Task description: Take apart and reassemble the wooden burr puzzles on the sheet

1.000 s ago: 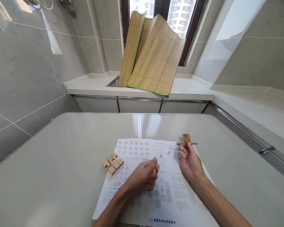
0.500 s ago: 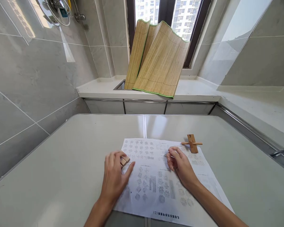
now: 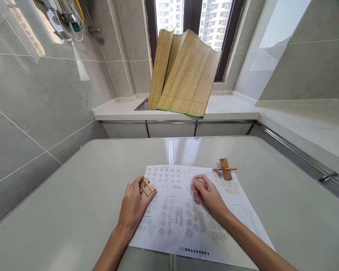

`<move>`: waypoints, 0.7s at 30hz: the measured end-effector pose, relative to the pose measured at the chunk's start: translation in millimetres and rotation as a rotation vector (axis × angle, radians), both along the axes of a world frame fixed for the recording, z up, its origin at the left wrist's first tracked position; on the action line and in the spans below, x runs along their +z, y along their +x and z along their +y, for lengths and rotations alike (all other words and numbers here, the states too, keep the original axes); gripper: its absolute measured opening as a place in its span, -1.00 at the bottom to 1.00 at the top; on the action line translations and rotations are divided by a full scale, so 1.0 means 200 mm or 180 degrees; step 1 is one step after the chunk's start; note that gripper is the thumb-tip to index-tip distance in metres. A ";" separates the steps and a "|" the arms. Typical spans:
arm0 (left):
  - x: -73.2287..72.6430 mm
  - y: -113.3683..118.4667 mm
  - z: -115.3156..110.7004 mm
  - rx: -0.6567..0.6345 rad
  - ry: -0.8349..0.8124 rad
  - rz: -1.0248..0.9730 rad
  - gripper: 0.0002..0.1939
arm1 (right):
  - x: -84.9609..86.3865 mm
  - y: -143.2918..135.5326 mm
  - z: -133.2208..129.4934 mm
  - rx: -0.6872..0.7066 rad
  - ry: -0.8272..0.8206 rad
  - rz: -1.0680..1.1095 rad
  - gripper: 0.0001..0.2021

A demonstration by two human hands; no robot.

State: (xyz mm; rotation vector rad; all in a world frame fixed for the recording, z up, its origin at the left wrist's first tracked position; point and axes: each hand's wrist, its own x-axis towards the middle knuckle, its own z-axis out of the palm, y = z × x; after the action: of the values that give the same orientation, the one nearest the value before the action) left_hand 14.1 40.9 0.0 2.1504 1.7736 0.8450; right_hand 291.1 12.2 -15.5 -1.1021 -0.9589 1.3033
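Light wooden puzzle pieces (image 3: 147, 187), notched and grouped together, sit between the thumb and fingers of my left hand (image 3: 131, 205). They are at the left edge of a large printed sheet (image 3: 183, 235). Over the middle of that sheet is my right hand (image 3: 207, 194), its fingers curled inward. Anything inside those fingers is hidden. Beyond it, at the sheet's far right edge, lies a darker wooden piece (image 3: 226, 174): a flat, marked slat crossed by a thin round stick. No hand touches it.
A pale table (image 3: 81, 210) with a centre seam carries the sheet. Behind it, a folded bamboo mat (image 3: 189, 79) leans on a white ledge (image 3: 231, 109) before the window. Tiled walls stand close on both sides. Shower fittings (image 3: 70, 22) hang at upper left.
My left hand has turned the wooden pieces, so more of their notched faces shows, with the thumb against them. The right hand stays curled over the sheet. The view has shifted slightly.
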 end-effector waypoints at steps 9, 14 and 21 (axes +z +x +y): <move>-0.02 0.39 0.00 -0.1492 -0.0202 -0.0279 -0.26 | -0.03 0.01 0.02 0.0217 0.0336 -0.0568 -0.62; -0.05 0.49 0.02 -0.1794 -0.0316 -0.0270 -0.22 | -0.03 0.04 0.02 0.0093 0.0617 -0.1508 -0.72; -0.04 0.36 0.07 -0.1791 -0.0065 -0.0204 -0.21 | -0.01 0.10 0.00 0.0386 0.0969 -0.3173 -0.81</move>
State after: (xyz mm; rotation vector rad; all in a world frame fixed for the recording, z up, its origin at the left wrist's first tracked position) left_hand 87.0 54.1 -8.4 2.3884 1.0436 0.7266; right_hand 311.7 12.9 -16.7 -1.4748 -1.8995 0.6004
